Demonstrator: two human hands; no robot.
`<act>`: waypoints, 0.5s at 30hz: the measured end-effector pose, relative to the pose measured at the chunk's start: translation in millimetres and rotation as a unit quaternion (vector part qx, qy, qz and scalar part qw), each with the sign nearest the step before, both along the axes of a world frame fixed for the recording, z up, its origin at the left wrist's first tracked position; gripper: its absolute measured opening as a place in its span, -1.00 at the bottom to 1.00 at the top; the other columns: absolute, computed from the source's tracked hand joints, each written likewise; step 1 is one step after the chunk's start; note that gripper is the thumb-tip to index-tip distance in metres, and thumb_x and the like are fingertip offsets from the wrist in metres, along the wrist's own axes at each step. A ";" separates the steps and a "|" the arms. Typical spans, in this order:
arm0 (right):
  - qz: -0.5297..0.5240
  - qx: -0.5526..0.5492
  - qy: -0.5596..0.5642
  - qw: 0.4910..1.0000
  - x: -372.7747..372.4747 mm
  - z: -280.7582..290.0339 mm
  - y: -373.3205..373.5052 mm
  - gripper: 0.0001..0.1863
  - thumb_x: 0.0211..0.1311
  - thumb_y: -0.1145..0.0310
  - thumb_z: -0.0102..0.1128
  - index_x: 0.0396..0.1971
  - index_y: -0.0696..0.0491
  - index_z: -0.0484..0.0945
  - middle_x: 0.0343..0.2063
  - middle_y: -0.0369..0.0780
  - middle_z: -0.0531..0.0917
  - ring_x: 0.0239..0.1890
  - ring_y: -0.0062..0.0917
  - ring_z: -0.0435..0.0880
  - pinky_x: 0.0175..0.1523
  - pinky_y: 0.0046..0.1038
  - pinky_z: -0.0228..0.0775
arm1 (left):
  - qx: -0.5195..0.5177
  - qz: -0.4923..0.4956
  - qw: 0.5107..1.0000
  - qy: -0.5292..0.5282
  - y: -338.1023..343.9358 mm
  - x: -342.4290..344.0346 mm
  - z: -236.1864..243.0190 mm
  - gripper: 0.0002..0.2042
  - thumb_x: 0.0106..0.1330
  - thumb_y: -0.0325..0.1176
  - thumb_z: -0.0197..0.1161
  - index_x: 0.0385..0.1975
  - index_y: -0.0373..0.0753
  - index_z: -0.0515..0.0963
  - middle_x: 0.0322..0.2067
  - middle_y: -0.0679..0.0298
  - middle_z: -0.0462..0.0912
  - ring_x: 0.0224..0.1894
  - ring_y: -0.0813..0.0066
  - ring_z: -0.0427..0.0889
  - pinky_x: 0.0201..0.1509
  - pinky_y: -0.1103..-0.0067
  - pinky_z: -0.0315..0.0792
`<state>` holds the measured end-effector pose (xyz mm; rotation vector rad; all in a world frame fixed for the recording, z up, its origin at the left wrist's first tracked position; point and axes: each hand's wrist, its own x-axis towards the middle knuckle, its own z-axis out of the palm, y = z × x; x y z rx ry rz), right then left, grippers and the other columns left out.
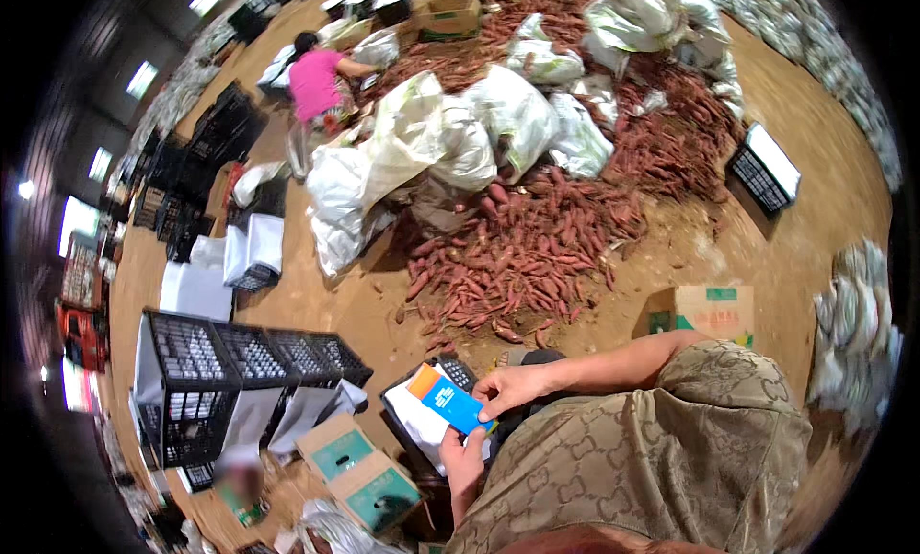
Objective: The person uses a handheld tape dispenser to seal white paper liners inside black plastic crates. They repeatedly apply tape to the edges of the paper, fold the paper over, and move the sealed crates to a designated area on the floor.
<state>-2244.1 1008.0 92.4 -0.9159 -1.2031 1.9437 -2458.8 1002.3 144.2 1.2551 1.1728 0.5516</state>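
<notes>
Between my two hands is a flat, card-like blue and orange thing [448, 403] with white print; I cannot make out whether it is a card or a small packet. My right hand [516, 386] comes in from the right and pinches its near right end. From below, my left hand [464, 461] grips the lower edge of the same end with thumb and fingers. Beneath lies a black plastic crate [460, 372] lined with white paper [410, 412], partly hidden by the hands and the blue thing.
A large heap of red sweet potatoes [527, 247] spreads ahead, with white sacks [513, 118] on it. Black crates [196, 386] and an open carton [359, 473] stand left. Another carton [719, 311] and a crate [767, 171] are right. A person in pink [318, 82] crouches far left.
</notes>
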 end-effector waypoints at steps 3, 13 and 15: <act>-0.078 0.020 -0.060 0.995 3.8 3.9 -62.0 -0.53 0.18 0.09 0.41 -0.16 0.21 0.61 -0.34 -0.29 0.66 -0.26 -0.64 0.55 -0.16 -0.47 0.45 | -0.031 -0.037 0.997 -0.065 -31.8 13.0 -0.6 -0.76 0.33 -0.52 0.13 -0.05 -0.41 0.55 -0.15 0.27 0.63 -0.09 0.53 0.55 0.09 0.54 0.39; -0.277 -0.066 -0.134 0.949 70.8 23.3 -302.2 -0.53 0.23 0.12 0.38 -0.01 0.16 0.62 -0.38 -0.30 0.66 -0.31 -0.65 0.56 -0.17 -0.48 0.45 | -0.125 -0.253 0.958 -0.055 -166.2 92.5 -53.0 -0.73 0.37 -0.34 0.19 -0.07 -0.41 0.54 -0.21 0.28 0.63 -0.22 0.57 0.50 -0.08 0.55 0.42; -0.306 -0.084 -0.094 0.944 82.1 22.6 -341.2 -0.52 0.23 0.13 0.38 0.03 0.13 0.61 -0.36 -0.32 0.66 -0.31 -0.67 0.55 -0.16 -0.50 0.44 | -0.122 -0.285 0.948 -0.076 -192.9 120.2 -43.7 -0.73 0.41 -0.32 0.18 -0.05 -0.39 0.55 -0.20 0.31 0.62 -0.26 0.60 0.48 -0.12 0.59 0.41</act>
